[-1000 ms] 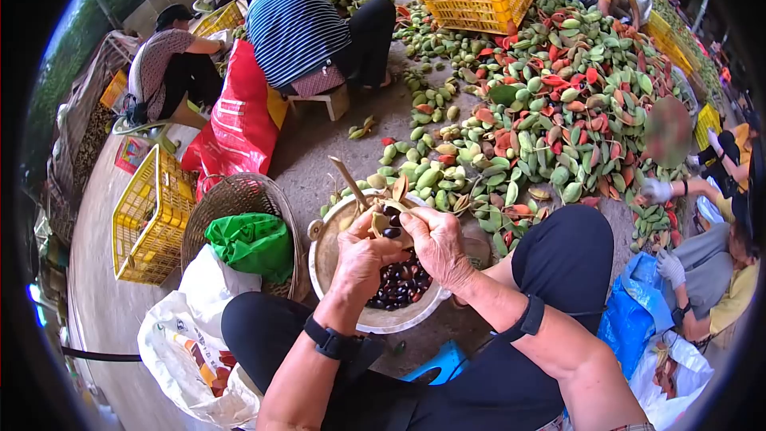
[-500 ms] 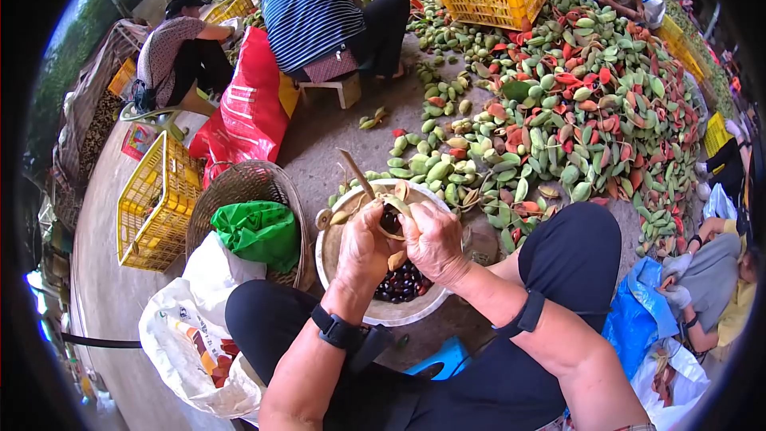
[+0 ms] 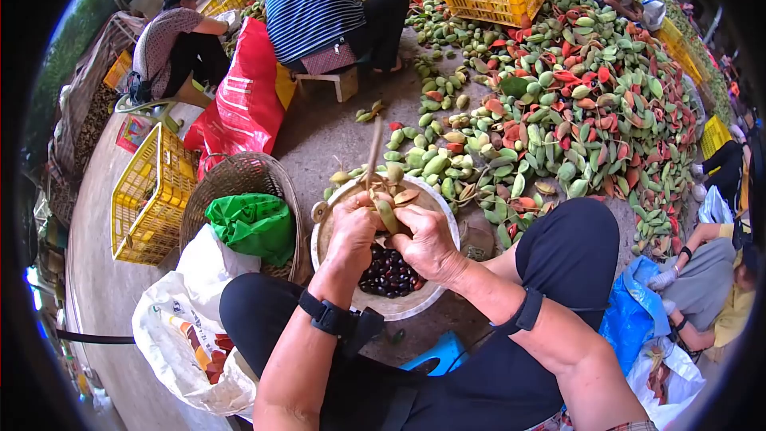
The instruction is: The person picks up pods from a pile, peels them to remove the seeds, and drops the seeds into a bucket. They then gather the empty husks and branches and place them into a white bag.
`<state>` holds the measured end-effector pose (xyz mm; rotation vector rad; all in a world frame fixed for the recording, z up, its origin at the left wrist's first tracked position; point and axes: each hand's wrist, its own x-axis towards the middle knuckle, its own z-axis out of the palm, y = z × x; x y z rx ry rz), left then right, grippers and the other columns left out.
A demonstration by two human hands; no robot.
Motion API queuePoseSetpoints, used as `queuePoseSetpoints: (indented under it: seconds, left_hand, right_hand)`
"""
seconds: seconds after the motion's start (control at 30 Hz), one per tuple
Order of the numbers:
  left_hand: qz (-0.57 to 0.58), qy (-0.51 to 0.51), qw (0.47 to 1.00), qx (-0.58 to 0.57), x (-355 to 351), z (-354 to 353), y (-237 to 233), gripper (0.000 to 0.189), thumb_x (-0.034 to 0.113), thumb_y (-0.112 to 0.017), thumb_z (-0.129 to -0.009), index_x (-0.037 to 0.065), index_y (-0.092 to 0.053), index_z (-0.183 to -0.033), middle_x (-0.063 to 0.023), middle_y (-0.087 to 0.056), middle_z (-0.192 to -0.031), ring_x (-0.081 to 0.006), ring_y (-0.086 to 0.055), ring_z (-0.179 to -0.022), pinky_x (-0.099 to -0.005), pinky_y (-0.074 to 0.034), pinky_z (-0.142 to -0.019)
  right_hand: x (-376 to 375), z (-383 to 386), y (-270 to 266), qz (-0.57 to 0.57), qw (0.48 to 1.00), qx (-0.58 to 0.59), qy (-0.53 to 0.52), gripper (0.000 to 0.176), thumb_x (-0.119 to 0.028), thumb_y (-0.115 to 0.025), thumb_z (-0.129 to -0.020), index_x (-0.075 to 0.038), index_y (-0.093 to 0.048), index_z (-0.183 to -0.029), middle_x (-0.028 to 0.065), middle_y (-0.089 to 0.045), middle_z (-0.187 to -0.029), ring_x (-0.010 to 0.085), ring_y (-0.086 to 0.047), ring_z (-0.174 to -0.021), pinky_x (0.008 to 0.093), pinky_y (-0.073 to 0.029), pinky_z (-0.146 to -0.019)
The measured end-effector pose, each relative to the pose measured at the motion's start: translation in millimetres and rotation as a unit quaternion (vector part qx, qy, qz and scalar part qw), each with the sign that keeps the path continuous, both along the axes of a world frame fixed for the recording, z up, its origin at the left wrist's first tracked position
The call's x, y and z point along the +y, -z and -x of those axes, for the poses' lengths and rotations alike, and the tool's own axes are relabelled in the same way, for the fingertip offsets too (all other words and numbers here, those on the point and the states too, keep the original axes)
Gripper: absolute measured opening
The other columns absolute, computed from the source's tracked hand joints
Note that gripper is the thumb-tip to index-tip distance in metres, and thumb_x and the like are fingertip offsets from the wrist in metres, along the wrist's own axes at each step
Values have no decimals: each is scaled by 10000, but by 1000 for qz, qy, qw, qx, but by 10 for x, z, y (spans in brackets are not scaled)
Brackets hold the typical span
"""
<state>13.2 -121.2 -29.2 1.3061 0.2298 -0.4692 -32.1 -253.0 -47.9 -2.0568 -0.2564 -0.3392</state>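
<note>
Both my hands are closed on a seed pod point(image 3: 385, 214) joined to a brown woody stem point(image 3: 374, 148). My left hand point(image 3: 353, 233) pinches the pod's left side near the foot of the stem. On the other side, the fingers of my right hand point(image 3: 428, 243) press against it. More opened brownish pods point(image 3: 405, 196) show just above my fingers. Below is a whitish round basin point(image 3: 451, 227) between my knees, with many glossy dark seeds point(image 3: 388, 274) lying in it. My fingers partly hide the pod.
A large heap of green and red pods point(image 3: 574, 112) spreads ahead and right. To my left stand a wicker basket point(image 3: 275, 178) with a green bag point(image 3: 254, 227), a yellow crate point(image 3: 155, 199) and a white sack point(image 3: 171, 351). Several other people sit nearby; a blue bag point(image 3: 634, 311) lies right.
Both hands have drawn slightly lower and the stem stands more upright. The pod has turned between my fingers, and an opening with dark seeds inside no longer shows.
</note>
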Motion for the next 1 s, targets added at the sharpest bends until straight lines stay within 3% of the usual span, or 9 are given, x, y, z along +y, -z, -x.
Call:
queuePoseSetpoints:
  seconds: [0.2, 0.3, 0.57, 0.63, 0.77, 0.8, 0.83, 0.87, 1.0]
  left_hand:
    - [-90, 120, 982, -113, 46, -58, -109, 343, -104, -504, -703, -31, -661, -999, -79, -656, -921, -112, -602, -786, -222, -488, -714]
    - [-104, 137, 974, -150, 81, -85, 28, 382, -108, -536, -697, -16, -652, -1049, -61, -657, -928, -111, -598, -788, -221, -485, -712]
    - [-92, 113, 980, -135, 16, -30, -85, 358, -64, -629, -701, -3, -649, -1053, -26, -652, -854, -84, -587, -732, -217, -483, -669]
    - [-174, 107, 946, -253, 21, -49, 8, 304, -43, -626, -718, -8, -653, -1018, -14, -643, -811, -79, -579, -691, -220, -478, -629]
    - [-300, 152, 879, -337, 93, -73, -105, 201, 38, -610, -795, -38, -650, -976, -22, -633, -786, -70, -571, -685, -222, -474, -615]
    - [-256, 154, 917, -265, 117, -74, -135, 203, 120, -593, -843, -43, -646, -954, -52, -640, -781, -87, -587, -653, -229, -487, -573]
    - [-210, 155, 946, -192, 134, -74, -153, 261, 201, -576, -892, -48, -641, -931, -82, -646, -777, -104, -603, -622, -235, -499, -532]
    - [-163, 138, 960, -182, 116, -59, -145, 397, 321, -520, -943, -56, -642, -920, -83, -649, -772, -105, -606, -615, -233, -502, -498]
    - [5, 49, 997, -65, 33, 68, -217, 288, 226, -538, -918, -46, -614, -978, -92, -647, -870, -150, -626, -665, -285, -530, -566]
  right_hand:
    - [14, 13, 4, -66, 997, 44, 7, 181, -21, -639, -639, 29, -546, -785, 199, -591, -777, 386, -588, -772, 428, -454, -667]
    - [-42, -31, 30, -35, 999, 28, 26, 256, -24, -668, -647, 37, -608, -888, 176, -613, -800, 313, -612, -745, 363, -477, -676]
    - [-41, -86, 83, -35, 999, -16, 24, 278, -13, -624, -666, 45, -601, -937, 184, -618, -812, 323, -626, -759, 357, -487, -680]
    - [-36, -80, 71, -53, 999, 5, 9, 204, -8, -553, -666, 35, -575, -864, 217, -590, -778, 392, -595, -773, 438, -463, -675]
    - [-65, -85, 11, -131, 990, 57, 13, 155, -4, -522, -691, 51, -573, -827, 227, -580, -741, 369, -589, -699, 408, -466, -656]
    - [-89, -87, -92, -108, 991, 74, 17, 171, 4, -508, -703, 55, -592, -843, 226, -587, -736, 336, -598, -689, 384, -469, -656]
    - [-93, -111, -47, -120, 992, 22, 22, 250, 23, -534, -725, 46, -637, -952, 147, -640, -738, 173, -604, -670, 307, -485, -648]
    - [-99, -110, -79, -124, 992, 11, 26, 238, 27, -531, -729, 48, -635, -942, 151, -641, -743, 176, -606, -675, 306, -487, -654]
    - [-110, -125, -125, -39, 993, -97, 47, 275, 61, -474, -720, 61, -618, -954, 200, -622, -836, 290, -626, -738, 346, -495, -681]
